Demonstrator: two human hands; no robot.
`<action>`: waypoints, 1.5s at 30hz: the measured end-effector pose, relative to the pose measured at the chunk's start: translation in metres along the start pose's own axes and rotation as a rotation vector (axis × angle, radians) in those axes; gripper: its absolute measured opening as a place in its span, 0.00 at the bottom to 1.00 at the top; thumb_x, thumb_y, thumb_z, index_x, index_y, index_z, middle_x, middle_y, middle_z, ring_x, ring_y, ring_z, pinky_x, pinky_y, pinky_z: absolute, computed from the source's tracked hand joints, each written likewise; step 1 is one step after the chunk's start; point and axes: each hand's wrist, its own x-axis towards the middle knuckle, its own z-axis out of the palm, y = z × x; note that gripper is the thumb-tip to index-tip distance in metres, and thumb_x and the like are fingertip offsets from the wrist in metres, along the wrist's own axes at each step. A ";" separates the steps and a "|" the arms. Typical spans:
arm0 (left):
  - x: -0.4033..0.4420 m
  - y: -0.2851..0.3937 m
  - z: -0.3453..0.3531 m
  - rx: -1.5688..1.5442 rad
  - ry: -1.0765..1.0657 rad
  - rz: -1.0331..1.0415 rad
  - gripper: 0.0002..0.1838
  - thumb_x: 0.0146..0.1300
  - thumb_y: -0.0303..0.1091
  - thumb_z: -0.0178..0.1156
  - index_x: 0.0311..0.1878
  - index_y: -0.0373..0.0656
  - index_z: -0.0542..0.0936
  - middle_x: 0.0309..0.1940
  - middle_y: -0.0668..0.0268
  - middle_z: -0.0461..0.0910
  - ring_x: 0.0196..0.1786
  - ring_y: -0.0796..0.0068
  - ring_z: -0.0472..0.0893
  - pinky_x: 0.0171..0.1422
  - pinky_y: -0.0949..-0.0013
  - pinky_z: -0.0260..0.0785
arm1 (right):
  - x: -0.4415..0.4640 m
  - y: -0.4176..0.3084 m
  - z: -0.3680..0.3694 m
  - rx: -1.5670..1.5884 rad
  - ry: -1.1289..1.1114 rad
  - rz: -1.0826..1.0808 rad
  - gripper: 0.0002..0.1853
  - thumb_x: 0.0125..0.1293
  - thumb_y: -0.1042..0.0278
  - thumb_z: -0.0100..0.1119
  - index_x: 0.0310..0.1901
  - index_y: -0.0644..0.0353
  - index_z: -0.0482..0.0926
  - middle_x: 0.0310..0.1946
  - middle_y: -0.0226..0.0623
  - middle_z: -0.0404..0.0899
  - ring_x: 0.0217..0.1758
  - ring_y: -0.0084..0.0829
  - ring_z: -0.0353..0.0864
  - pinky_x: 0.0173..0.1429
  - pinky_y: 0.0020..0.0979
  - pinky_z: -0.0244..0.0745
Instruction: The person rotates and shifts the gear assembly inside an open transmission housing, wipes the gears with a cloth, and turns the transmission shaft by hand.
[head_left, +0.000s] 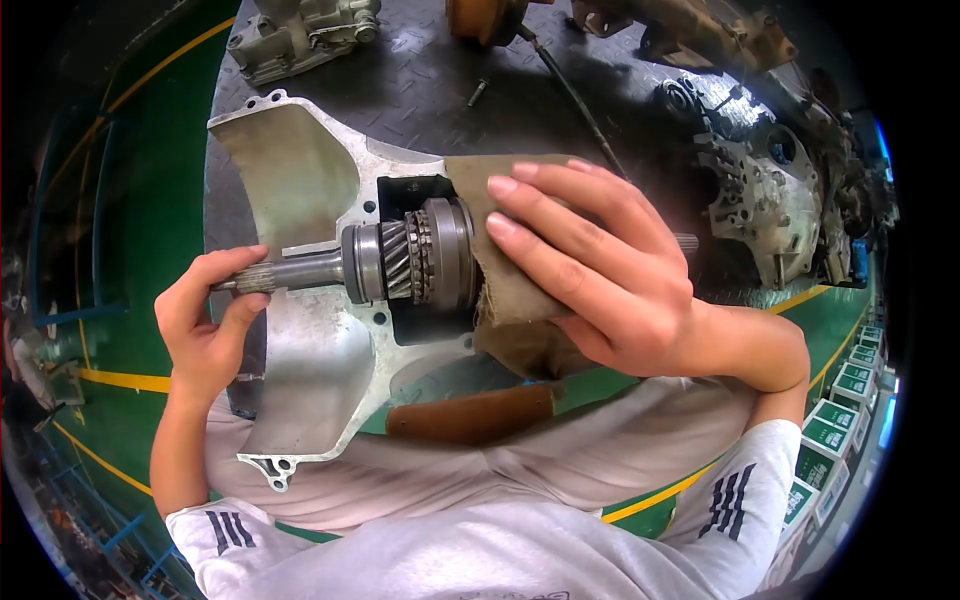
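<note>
A gear shaft (312, 268) lies across the opening of a cast metal gearbox housing (384, 160). Its helical gear (397, 258) and a wide toothed ring (447, 254) show in the middle. My left hand (205, 318) pinches the splined left end between thumb and fingers. A brown cloth (515, 298) drapes over the right part of the housing and shaft. My right hand (615, 265) is closed over this cloth, fingers pressed on top and thumb lower down. Beyond the hand the splined right tip (686, 242) sticks out. What lies beneath the cloth is hidden.
The dark tread-patterned workbench (415, 95) carries another metal casting (300, 40) at the back left. Behind are a small bolt (478, 92), a dark rod (575, 95) and a rusty part (485, 20). A larger casing (765, 190) stands to the right.
</note>
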 end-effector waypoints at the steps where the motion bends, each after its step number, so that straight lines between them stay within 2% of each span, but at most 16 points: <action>1: -0.001 0.000 0.000 -0.005 0.004 -0.005 0.18 0.56 0.19 0.72 0.52 0.31 0.85 0.43 0.58 0.89 0.40 0.71 0.84 0.49 0.71 0.75 | -0.003 -0.006 0.004 -0.027 -0.002 -0.002 0.18 0.52 0.72 0.65 0.44 0.75 0.86 0.49 0.53 0.88 0.51 0.48 0.88 0.57 0.47 0.86; 5: -0.005 -0.002 0.003 -0.098 0.026 -0.070 0.18 0.57 0.19 0.73 0.53 0.30 0.85 0.43 0.57 0.89 0.40 0.72 0.86 0.49 0.73 0.76 | -0.009 -0.038 -0.008 0.336 -0.006 -0.033 0.06 0.59 0.75 0.64 0.32 0.70 0.87 0.34 0.49 0.89 0.41 0.41 0.91 0.62 0.47 0.86; 9: -0.003 0.000 0.003 -0.139 0.015 -0.068 0.18 0.60 0.22 0.73 0.53 0.29 0.84 0.43 0.57 0.89 0.40 0.72 0.86 0.49 0.73 0.76 | 0.017 -0.001 -0.034 0.229 -0.006 0.016 0.07 0.67 0.77 0.59 0.35 0.68 0.86 0.37 0.46 0.89 0.44 0.40 0.92 0.64 0.50 0.82; 13: -0.005 -0.004 0.000 -0.105 0.021 -0.058 0.18 0.59 0.22 0.74 0.53 0.29 0.84 0.44 0.57 0.90 0.41 0.71 0.86 0.49 0.72 0.76 | 0.017 0.019 -0.054 0.240 0.266 0.540 0.13 0.81 0.68 0.56 0.46 0.69 0.86 0.42 0.35 0.89 0.46 0.26 0.85 0.57 0.31 0.78; 15: -0.003 -0.004 -0.001 -0.067 0.007 -0.021 0.19 0.56 0.21 0.74 0.52 0.30 0.85 0.45 0.56 0.90 0.41 0.70 0.87 0.50 0.72 0.76 | 0.013 0.033 -0.059 -0.037 0.565 0.637 0.14 0.82 0.64 0.58 0.48 0.68 0.87 0.41 0.28 0.87 0.44 0.18 0.80 0.52 0.23 0.74; 17: 0.001 0.000 -0.001 -0.054 0.000 -0.028 0.19 0.55 0.20 0.74 0.52 0.30 0.86 0.45 0.56 0.90 0.41 0.69 0.87 0.50 0.71 0.76 | 0.010 0.030 -0.059 -0.100 0.546 0.552 0.12 0.80 0.67 0.60 0.50 0.67 0.87 0.40 0.27 0.87 0.42 0.16 0.78 0.49 0.22 0.73; 19: 0.002 0.001 -0.003 -0.040 -0.002 -0.015 0.19 0.52 0.19 0.73 0.50 0.32 0.87 0.44 0.56 0.91 0.42 0.68 0.88 0.49 0.71 0.77 | 0.031 0.002 -0.051 -0.027 0.352 0.443 0.10 0.79 0.71 0.60 0.51 0.67 0.87 0.39 0.28 0.86 0.41 0.17 0.79 0.49 0.23 0.75; 22: 0.007 0.006 -0.005 -0.027 -0.016 -0.007 0.19 0.51 0.18 0.73 0.50 0.33 0.87 0.43 0.56 0.91 0.41 0.67 0.88 0.48 0.70 0.78 | 0.034 -0.010 -0.027 0.528 -0.420 0.395 0.29 0.51 0.81 0.76 0.56 0.63 0.78 0.56 0.49 0.79 0.59 0.46 0.82 0.64 0.43 0.79; 27: 0.012 0.007 -0.007 0.058 -0.027 0.112 0.21 0.52 0.20 0.75 0.52 0.37 0.89 0.32 0.60 0.86 0.28 0.73 0.79 0.34 0.71 0.70 | 0.018 -0.023 -0.002 0.071 -0.278 -0.020 0.20 0.56 0.71 0.67 0.51 0.68 0.84 0.59 0.51 0.83 0.69 0.53 0.80 0.72 0.48 0.78; 28: 0.011 0.007 -0.007 0.063 -0.011 0.110 0.21 0.52 0.20 0.75 0.52 0.37 0.89 0.32 0.60 0.86 0.28 0.73 0.79 0.34 0.71 0.70 | 0.014 -0.030 0.003 0.059 -0.193 -0.120 0.15 0.55 0.70 0.63 0.42 0.68 0.87 0.48 0.48 0.87 0.59 0.50 0.87 0.65 0.44 0.84; 31: 0.011 0.008 -0.008 -0.009 -0.035 0.064 0.19 0.55 0.21 0.75 0.53 0.39 0.89 0.30 0.62 0.85 0.27 0.76 0.77 0.33 0.73 0.68 | 0.015 -0.035 -0.020 0.248 -0.328 -0.219 0.17 0.49 0.69 0.66 0.41 0.68 0.87 0.40 0.42 0.87 0.36 0.35 0.85 0.44 0.33 0.82; 33: 0.012 0.007 -0.008 -0.013 -0.022 0.078 0.19 0.56 0.21 0.75 0.53 0.39 0.89 0.30 0.62 0.85 0.27 0.77 0.77 0.33 0.73 0.68 | 0.031 -0.017 -0.024 0.252 -0.026 -0.194 0.17 0.47 0.74 0.62 0.40 0.72 0.86 0.35 0.47 0.86 0.32 0.36 0.85 0.35 0.34 0.80; 36: 0.013 0.005 -0.007 -0.027 -0.020 0.102 0.18 0.57 0.22 0.75 0.53 0.39 0.89 0.30 0.63 0.85 0.26 0.77 0.76 0.33 0.73 0.68 | 0.056 -0.007 -0.053 0.220 0.163 0.108 0.18 0.61 0.77 0.57 0.52 0.70 0.83 0.47 0.49 0.86 0.47 0.38 0.85 0.52 0.35 0.79; 39: 0.011 0.004 -0.010 -0.019 -0.036 0.090 0.18 0.58 0.22 0.75 0.53 0.39 0.89 0.30 0.62 0.85 0.26 0.77 0.76 0.33 0.73 0.68 | 0.078 -0.005 -0.042 0.336 0.011 0.368 0.18 0.75 0.79 0.52 0.64 0.69 0.79 0.59 0.50 0.85 0.62 0.40 0.86 0.69 0.36 0.78; 42: 0.012 0.007 -0.012 0.030 -0.053 0.107 0.17 0.58 0.24 0.75 0.52 0.39 0.89 0.30 0.61 0.84 0.27 0.75 0.76 0.32 0.71 0.68 | 0.081 -0.009 0.007 0.461 -0.402 0.332 0.25 0.64 0.79 0.66 0.65 0.59 0.81 0.64 0.53 0.82 0.66 0.48 0.83 0.71 0.44 0.76; 45: 0.011 0.009 -0.012 0.094 -0.045 0.133 0.20 0.55 0.23 0.73 0.54 0.38 0.88 0.30 0.59 0.83 0.29 0.68 0.77 0.34 0.69 0.68 | 0.065 -0.042 0.026 0.105 -0.387 0.103 0.28 0.57 0.74 0.67 0.63 0.61 0.82 0.73 0.53 0.73 0.75 0.49 0.73 0.79 0.52 0.65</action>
